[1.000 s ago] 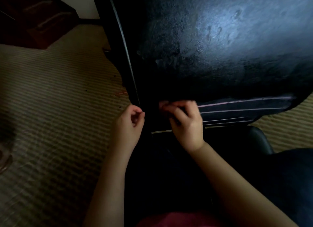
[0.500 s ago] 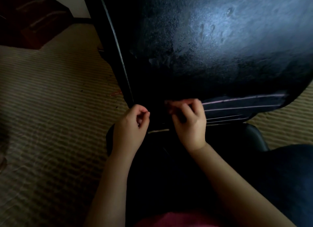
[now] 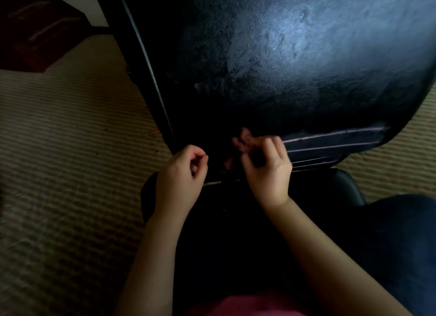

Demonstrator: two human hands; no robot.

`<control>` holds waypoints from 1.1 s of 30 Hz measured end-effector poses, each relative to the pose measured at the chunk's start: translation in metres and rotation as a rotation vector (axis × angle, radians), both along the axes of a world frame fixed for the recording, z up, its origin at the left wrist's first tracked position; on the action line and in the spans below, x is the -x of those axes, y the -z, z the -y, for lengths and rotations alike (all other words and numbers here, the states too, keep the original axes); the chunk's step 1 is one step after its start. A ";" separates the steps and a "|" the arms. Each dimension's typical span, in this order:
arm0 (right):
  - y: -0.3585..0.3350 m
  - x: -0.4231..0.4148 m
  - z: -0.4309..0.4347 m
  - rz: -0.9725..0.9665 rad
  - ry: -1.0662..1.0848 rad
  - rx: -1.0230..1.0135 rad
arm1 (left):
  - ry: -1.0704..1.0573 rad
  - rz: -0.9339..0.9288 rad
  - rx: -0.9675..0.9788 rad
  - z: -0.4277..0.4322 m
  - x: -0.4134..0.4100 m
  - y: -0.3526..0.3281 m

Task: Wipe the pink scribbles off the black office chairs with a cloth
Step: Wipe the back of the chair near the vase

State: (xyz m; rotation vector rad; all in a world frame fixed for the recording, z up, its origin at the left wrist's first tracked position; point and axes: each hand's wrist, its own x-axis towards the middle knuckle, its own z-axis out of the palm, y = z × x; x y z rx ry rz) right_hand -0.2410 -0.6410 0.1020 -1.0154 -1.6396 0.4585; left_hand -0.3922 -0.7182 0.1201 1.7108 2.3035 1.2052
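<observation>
Chair back [image 3: 295, 67]: black and grainy, it fills the far and right part of the view. A pale sheen lies on its upper right, and its lower edge slopes down toward the hands.
Carpet [image 3: 59, 162]: beige with fine stripes, it covers the whole left side and shows again at the right behind the chair.
Seat [image 3: 346, 188]: a black padded edge shows near right, just below the chair back.
Leg [image 3: 389, 245]: in dark cloth, at the near right beside the seat.
Furniture [image 3: 35, 27]: dark reddish wood in the far left corner, standing on the carpet.
Trim [image 3: 151, 72]: a thin pale strip runs along the left side of the chair back, from far to near.
Pink lines [image 3: 330, 136]: several long streaks cross the lower band of the chair back, starting just right of the right hand and running to the right corner.
Left hand [image 3: 180, 176]: at the near left corner of the chair back. Its fingers are curled in, with the forefinger tip meeting the thumb. I cannot tell whether anything is pinched there.
Right hand [image 3: 269, 174]: against the chair's lower edge, at the left end of the pink lines. Its fingers [image 3: 271, 145] are clenched round a dark patch.
Cloth: it is too dark to tell whether that patch is the cloth or only shadow.
Speck [image 3: 151, 133]: a small reddish bit lies on the carpet, just left of the chair.
</observation>
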 end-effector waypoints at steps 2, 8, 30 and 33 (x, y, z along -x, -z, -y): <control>-0.004 -0.001 -0.004 0.022 0.030 -0.019 | 0.004 -0.020 -0.005 -0.001 -0.002 -0.002; 0.052 -0.014 0.008 0.206 -0.047 0.195 | 0.022 -0.074 -0.012 -0.005 -0.009 -0.008; -0.006 -0.016 -0.015 0.015 0.126 -0.025 | 0.087 -0.113 -0.037 -0.012 -0.022 -0.005; 0.033 -0.026 -0.010 0.113 0.050 0.121 | 0.105 -0.117 -0.045 -0.017 -0.027 -0.008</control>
